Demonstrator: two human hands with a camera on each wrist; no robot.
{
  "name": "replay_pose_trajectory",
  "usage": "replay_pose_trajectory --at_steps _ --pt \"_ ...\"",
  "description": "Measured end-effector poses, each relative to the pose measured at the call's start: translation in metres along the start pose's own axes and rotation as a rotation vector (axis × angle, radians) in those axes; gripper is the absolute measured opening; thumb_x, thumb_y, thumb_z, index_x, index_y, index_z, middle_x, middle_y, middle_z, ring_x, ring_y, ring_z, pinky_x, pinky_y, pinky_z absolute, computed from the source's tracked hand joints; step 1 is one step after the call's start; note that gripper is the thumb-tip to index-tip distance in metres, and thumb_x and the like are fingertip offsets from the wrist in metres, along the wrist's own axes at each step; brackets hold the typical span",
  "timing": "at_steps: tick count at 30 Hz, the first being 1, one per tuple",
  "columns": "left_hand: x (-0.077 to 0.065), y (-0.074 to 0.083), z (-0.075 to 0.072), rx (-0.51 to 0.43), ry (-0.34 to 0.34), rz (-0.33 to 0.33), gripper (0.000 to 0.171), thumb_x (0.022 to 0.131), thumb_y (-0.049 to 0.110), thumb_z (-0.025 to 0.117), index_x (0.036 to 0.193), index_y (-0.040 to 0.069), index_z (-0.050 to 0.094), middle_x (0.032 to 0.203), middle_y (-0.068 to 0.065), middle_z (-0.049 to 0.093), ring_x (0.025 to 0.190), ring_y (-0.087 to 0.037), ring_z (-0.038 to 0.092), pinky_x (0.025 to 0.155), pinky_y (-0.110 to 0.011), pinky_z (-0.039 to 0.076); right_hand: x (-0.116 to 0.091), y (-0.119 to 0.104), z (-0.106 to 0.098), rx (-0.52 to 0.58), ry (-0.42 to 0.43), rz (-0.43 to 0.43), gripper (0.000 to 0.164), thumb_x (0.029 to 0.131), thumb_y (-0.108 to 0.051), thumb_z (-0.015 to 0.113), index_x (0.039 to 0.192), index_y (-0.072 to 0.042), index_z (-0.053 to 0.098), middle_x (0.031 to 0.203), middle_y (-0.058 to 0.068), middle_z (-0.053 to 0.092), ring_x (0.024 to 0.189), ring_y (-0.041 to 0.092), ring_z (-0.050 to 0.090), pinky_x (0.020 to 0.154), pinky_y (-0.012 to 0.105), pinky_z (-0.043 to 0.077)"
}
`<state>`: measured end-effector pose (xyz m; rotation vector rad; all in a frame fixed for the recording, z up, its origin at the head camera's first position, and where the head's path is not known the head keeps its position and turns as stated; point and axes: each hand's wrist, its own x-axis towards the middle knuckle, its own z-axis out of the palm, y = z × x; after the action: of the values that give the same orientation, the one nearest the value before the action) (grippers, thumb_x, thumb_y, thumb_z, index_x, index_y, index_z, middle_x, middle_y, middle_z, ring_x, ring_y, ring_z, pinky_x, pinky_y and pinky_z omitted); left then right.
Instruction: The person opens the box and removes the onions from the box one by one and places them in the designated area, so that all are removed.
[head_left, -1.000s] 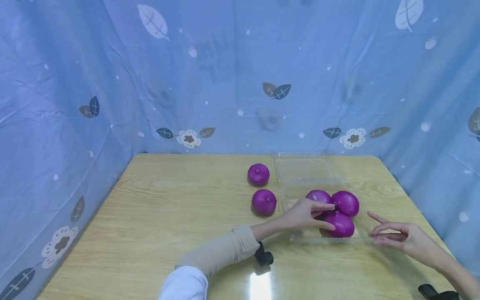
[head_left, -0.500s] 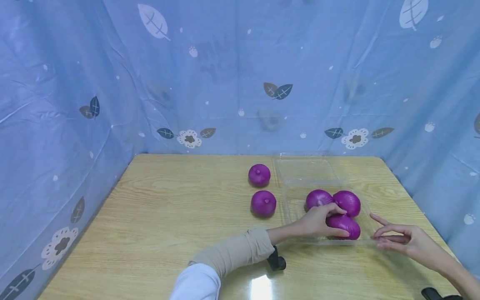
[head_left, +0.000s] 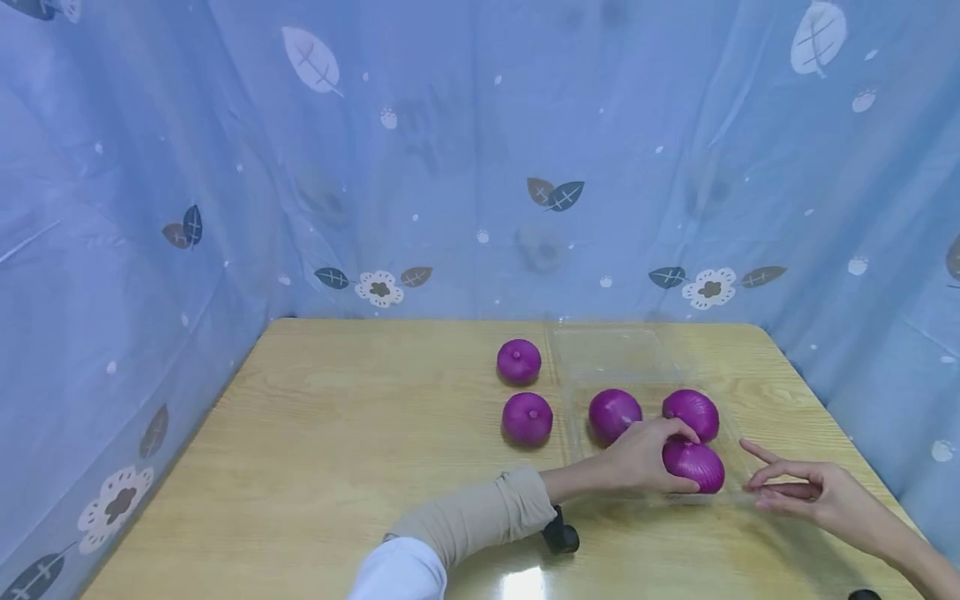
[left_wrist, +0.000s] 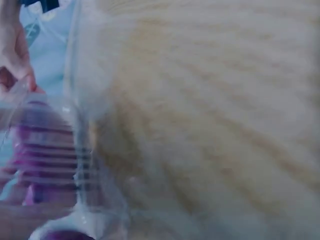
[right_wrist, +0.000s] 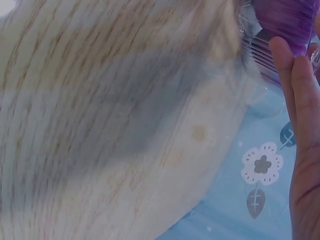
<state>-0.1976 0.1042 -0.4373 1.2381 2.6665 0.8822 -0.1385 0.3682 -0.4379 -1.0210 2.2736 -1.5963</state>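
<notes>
A clear plastic clamshell box point(head_left: 576, 433) lies with its lid point(head_left: 607, 354) folded back toward the curtain. Three purple onions are inside it. My left hand point(head_left: 647, 457) reaches in and grips the front onion point(head_left: 693, 467), thumb in front and fingers behind. Just beyond it sits the back right onion point(head_left: 692, 414), and another onion point(head_left: 615, 415) lies apart at the left. At the box's right front corner, my right hand point(head_left: 813, 492) pinches the plastic edge between thumb and fingers. In the right wrist view, the right fingers point(right_wrist: 305, 95) lie along the ribbed box wall.
Left of the box, two more onions stand on the wooden table point(head_left: 337, 467): a rear onion point(head_left: 518, 361) and a nearer onion point(head_left: 527, 418). A blue patterned curtain point(head_left: 465, 167) borders the table at the back and sides. A black wrist-camera mount point(head_left: 559, 533) hangs under the left wrist.
The left hand has shifted right inside the box, bringing the front onion slightly right. The left onion in the box has moved leftward, away from the others. The right hand keeps its place.
</notes>
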Motion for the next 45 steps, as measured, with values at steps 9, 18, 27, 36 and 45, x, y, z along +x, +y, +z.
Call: replay_pose_trajectory --at_steps 9,18,27,36,45 --pt "0.007 0.003 0.003 0.07 -0.078 -0.1 0.059 0.078 0.049 0.075 0.128 0.022 0.057 0.121 0.014 0.06 0.109 0.002 0.054 0.081 -0.009 0.042 -0.002 -0.001 -0.002 0.006 -0.01 -0.004 0.027 0.083 0.021 0.056 0.106 0.007 0.062 0.146 -0.019 0.041 0.105 0.013 0.065 0.072 0.032 0.059" --pt "0.014 0.0 -0.003 -0.045 -0.103 -0.163 0.065 0.07 0.041 0.084 0.127 0.028 0.055 0.123 0.012 0.055 0.113 -0.001 0.046 0.084 -0.015 0.041 0.003 -0.002 -0.003 0.002 -0.018 0.012 0.023 0.085 0.019 0.056 0.104 0.008 0.062 0.145 -0.021 0.041 0.104 0.013 0.065 0.071 0.035 0.059" --pt "0.004 -0.001 -0.013 -0.098 -0.035 -0.111 0.07 0.061 0.038 0.09 0.122 0.03 0.059 0.121 0.014 0.058 0.106 0.003 0.048 0.081 -0.011 0.04 -0.001 0.003 0.0 -0.082 0.005 -0.049 0.029 0.081 0.021 0.059 0.103 0.004 0.065 0.146 -0.019 0.04 0.106 0.006 0.063 0.069 0.03 0.059" --pt "0.0 -0.007 -0.017 -0.046 0.062 0.069 0.069 0.061 0.041 0.09 0.119 0.026 0.056 0.116 0.013 0.059 0.104 0.007 0.045 0.081 -0.004 0.033 0.001 0.004 -0.001 -0.072 -0.002 -0.074 0.03 0.08 0.023 0.058 0.104 0.005 0.063 0.148 -0.017 0.04 0.105 0.01 0.064 0.069 0.03 0.059" --pt "-0.012 0.002 -0.035 -0.278 -0.08 0.062 0.065 0.071 0.028 0.086 0.13 0.026 0.057 0.132 0.008 0.053 0.116 0.001 0.046 0.084 -0.006 0.039 -0.003 0.004 -0.001 -0.091 0.026 -0.045 0.033 0.08 0.023 0.058 0.104 0.002 0.065 0.147 -0.016 0.04 0.106 0.006 0.063 0.07 0.027 0.058"
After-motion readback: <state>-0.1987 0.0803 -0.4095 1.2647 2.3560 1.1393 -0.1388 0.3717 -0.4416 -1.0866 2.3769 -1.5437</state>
